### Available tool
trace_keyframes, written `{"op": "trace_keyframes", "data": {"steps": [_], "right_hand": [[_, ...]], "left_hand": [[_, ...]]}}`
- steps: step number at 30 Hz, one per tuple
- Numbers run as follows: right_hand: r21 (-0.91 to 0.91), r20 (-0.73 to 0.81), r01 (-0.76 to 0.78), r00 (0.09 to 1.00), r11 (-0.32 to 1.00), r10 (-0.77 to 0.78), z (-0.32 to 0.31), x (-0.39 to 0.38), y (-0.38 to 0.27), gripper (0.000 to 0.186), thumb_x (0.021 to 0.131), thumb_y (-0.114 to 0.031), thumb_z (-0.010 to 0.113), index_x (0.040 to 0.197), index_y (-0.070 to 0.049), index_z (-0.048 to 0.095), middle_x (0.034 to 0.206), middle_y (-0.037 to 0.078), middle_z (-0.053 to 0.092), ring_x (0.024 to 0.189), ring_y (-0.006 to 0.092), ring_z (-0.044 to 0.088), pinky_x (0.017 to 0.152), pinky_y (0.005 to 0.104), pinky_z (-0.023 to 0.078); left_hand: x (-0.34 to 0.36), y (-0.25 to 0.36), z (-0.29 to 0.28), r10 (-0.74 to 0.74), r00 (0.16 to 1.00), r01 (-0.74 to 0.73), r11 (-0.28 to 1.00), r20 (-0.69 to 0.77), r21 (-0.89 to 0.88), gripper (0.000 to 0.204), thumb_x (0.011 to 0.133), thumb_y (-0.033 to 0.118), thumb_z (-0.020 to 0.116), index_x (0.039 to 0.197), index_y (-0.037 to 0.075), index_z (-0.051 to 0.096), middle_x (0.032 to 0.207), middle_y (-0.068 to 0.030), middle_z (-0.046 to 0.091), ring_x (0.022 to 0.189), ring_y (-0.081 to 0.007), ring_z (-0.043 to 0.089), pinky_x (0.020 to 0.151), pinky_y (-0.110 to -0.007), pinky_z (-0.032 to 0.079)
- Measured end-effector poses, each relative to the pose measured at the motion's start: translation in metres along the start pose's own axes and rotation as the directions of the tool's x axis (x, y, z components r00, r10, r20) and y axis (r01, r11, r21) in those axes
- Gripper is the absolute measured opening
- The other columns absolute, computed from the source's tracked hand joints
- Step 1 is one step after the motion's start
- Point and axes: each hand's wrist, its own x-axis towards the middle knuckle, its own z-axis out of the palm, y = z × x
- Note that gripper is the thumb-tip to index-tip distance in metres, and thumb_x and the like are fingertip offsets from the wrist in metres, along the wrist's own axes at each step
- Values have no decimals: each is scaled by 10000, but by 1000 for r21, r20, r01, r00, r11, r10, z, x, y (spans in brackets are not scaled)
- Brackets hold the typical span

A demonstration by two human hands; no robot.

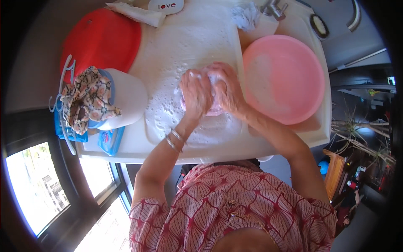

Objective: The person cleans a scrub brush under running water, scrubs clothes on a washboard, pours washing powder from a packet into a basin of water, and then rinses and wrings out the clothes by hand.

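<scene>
Both hands are pressed close together on a soapy pink cloth (215, 108) lying on the wet white washing board (168, 46). My left hand (196, 92) has its fingers curled over the left side of the cloth. My right hand (228, 90) is closed on the right side, with foam between the two. Most of the cloth is hidden under my fingers. White suds are spread around and behind it. Just to the right sits a round pink basin (285, 80) in the sink.
On the left stand a red basin (105, 42) and a white bucket (130, 98) with a patterned cloth (88, 96) over its rim. Hangers (66, 105) and a blue packet (111, 140) are beside it. At the back are a faucet (273, 9), a grey-white cloth (246, 17) and a brush (319, 26).
</scene>
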Motion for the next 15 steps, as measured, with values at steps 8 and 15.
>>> {"op": "trace_keyframes", "data": {"steps": [8, 15], "right_hand": [[-568, 165, 110, 986, 816, -18, 11, 57, 48, 128, 763, -156, 495, 839, -108, 587, 747, 82, 596, 800, 255, 544, 715, 424, 357], [-68, -25, 151, 988, 986, -153, -27, -15, -31, 259, 719, -80, 610, 946, -114, 490, 1092, 88, 439, 992, 322, 421, 862, 429, 322]], "left_hand": [[61, -30, 14, -116, 938, 7, 948, 327, 317, 150, 751, 122, 490, 854, 24, 538, 907, -148, 524, 885, -312, 490, 771, -438, 369], [-2, 33, -42, 219, 968, -240, 952, -124, -189, 195, 798, 141, 488, 935, 2, 487, 938, -173, 484, 893, -346, 448, 755, -424, 343]]}}
